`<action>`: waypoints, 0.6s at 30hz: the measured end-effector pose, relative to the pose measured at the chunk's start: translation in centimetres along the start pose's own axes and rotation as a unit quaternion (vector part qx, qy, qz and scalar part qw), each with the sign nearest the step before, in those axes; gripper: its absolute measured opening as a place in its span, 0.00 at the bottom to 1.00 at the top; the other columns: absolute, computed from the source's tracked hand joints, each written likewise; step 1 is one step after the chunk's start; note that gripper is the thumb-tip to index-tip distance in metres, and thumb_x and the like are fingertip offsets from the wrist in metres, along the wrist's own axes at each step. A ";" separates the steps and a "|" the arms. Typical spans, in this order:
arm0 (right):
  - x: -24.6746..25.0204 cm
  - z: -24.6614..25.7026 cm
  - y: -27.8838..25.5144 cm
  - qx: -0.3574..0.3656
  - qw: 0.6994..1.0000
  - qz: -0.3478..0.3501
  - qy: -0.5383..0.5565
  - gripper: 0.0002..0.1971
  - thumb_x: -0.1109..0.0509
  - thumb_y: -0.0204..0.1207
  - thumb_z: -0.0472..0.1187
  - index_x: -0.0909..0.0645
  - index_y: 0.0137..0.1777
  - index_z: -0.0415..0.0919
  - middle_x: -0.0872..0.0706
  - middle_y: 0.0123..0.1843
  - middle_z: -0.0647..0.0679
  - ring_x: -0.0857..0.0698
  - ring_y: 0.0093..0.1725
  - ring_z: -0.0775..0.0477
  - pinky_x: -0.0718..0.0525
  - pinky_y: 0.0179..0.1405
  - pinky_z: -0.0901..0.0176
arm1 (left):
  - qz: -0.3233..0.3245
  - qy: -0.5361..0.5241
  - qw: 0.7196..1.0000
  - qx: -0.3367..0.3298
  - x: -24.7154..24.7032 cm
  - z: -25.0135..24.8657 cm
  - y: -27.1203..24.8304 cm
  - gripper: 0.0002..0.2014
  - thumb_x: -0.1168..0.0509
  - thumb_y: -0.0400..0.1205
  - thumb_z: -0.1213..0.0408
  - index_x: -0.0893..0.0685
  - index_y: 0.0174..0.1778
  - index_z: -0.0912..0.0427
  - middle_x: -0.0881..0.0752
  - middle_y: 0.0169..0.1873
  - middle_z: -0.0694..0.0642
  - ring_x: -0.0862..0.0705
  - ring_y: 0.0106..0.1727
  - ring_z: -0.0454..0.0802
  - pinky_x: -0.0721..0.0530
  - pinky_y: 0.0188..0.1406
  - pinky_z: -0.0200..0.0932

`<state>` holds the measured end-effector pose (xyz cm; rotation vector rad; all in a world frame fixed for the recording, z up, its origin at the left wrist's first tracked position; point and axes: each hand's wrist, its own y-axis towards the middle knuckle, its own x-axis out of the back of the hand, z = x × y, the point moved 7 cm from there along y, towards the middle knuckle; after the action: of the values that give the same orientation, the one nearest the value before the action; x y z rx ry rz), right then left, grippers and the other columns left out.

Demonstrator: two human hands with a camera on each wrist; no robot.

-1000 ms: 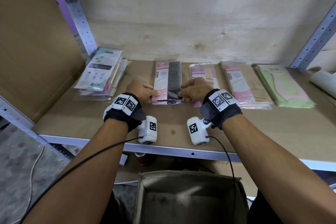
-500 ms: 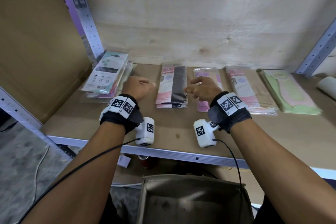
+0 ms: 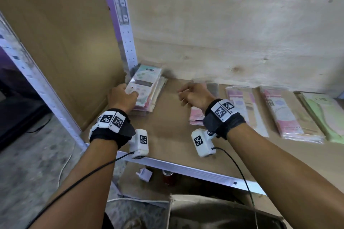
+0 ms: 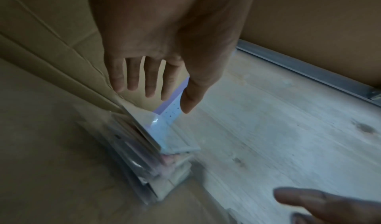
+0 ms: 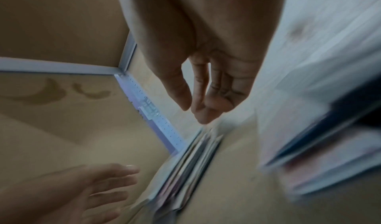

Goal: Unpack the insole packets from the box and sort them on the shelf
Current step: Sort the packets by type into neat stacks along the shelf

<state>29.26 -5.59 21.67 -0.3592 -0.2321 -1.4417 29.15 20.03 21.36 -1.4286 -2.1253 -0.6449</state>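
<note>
A stack of insole packets (image 3: pixel 147 87) with a teal-and-white one on top lies in the shelf's back left corner. My left hand (image 3: pixel 130 96) is at its near left edge with straight fingers and holds nothing; the left wrist view shows that hand (image 4: pixel 156 97) spread just above the stack (image 4: pixel 152 146). My right hand (image 3: pixel 183 95) hovers over the shelf board to the right of the stack, fingers relaxed and empty, as the right wrist view (image 5: pixel 193 113) confirms. A pink-and-black packet (image 3: pixel 196 117) lies flat, partly hidden under my right wrist.
Along the shelf (image 3: pixel 167 135) to the right lie a pink packet (image 3: pixel 240 102), a pink-and-tan pile (image 3: pixel 283 115) and a green pile (image 3: pixel 325 115). A perforated upright post (image 3: pixel 124 24) and cardboard wall stand close on the left. The open box (image 3: pixel 223 214) sits below the shelf's front edge.
Both hands let go of the pink-and-black packet, which stays on the shelf, and swung left. The left hand has reached the corner stack; my view turned left too.
</note>
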 end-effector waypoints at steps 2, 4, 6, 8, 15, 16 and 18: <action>-3.0 1.2 0.6 -0.002 0.999 0.030 0.018 0.06 0.35 0.79 0.25 0.21 0.52 0.34 0.16 0.37 0.39 0.17 0.32 0.43 0.20 0.28 0.59 | 0.028 0.013 0.999 0.013 -0.3 0.6 0.2 0.19 0.32 0.81 0.62 0.17 0.66 0.67 0.14 0.65 0.66 0.15 0.64 0.64 0.18 0.66 0.53; -5.8 2.2 0.9 -0.008 0.998 0.057 0.034 0.05 0.36 0.81 0.26 0.23 0.52 0.33 0.18 0.38 0.37 0.18 0.35 0.41 0.17 0.35 0.55 | 0.060 0.009 0.998 0.021 -0.8 0.7 0.1 0.20 0.32 0.82 0.63 0.18 0.70 0.65 0.14 0.67 0.64 0.15 0.66 0.62 0.19 0.66 0.51; -8.0 2.4 1.2 -0.022 0.995 0.082 0.060 0.05 0.37 0.82 0.26 0.24 0.52 0.34 0.22 0.36 0.38 0.22 0.33 0.42 0.19 0.36 0.54 | 0.075 0.006 0.997 0.014 -1.1 0.5 0.0 0.22 0.32 0.82 0.64 0.20 0.73 0.62 0.15 0.69 0.62 0.16 0.67 0.61 0.19 0.68 0.50; -9.1 2.4 1.4 -0.036 0.994 0.078 0.065 0.02 0.36 0.82 0.28 0.22 0.49 0.29 0.20 0.38 0.37 0.20 0.34 0.43 0.16 0.38 0.53 | 0.076 0.021 0.997 0.004 -1.0 0.3 -0.2 0.22 0.32 0.82 0.64 0.21 0.73 0.61 0.16 0.69 0.62 0.16 0.68 0.62 0.21 0.64 0.46; -8.3 1.7 1.5 -0.051 0.996 0.036 0.062 0.14 0.27 0.79 0.33 0.25 0.61 0.36 0.14 0.46 0.36 0.17 0.31 0.46 0.16 0.33 0.56 | 0.103 0.075 0.992 0.017 -0.7 0.7 -1.1 0.17 0.36 0.84 0.63 0.15 0.67 0.62 0.14 0.66 0.61 0.15 0.64 0.62 0.17 0.62 0.49; -7.9 1.7 1.4 -0.049 0.996 0.033 0.062 0.13 0.26 0.78 0.32 0.25 0.59 0.37 0.14 0.46 0.35 0.17 0.31 0.46 0.18 0.31 0.58 | 0.105 0.074 0.991 0.021 -0.6 0.8 -1.2 0.16 0.37 0.83 0.64 0.14 0.65 0.63 0.13 0.64 0.62 0.15 0.63 0.63 0.17 0.61 0.49; -7.0 1.3 1.0 -0.052 0.996 0.029 0.064 0.13 0.26 0.77 0.29 0.26 0.55 0.37 0.14 0.41 0.36 0.19 0.29 0.47 0.20 0.28 0.59 | 0.109 0.045 0.992 0.035 -0.6 0.9 -1.4 0.13 0.37 0.82 0.66 0.11 0.57 0.67 0.11 0.58 0.65 0.13 0.59 0.65 0.14 0.60 0.52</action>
<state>29.44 1.49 20.23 -0.3533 -0.0429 -1.4171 27.91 19.73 20.11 -1.5362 -1.8710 -0.5350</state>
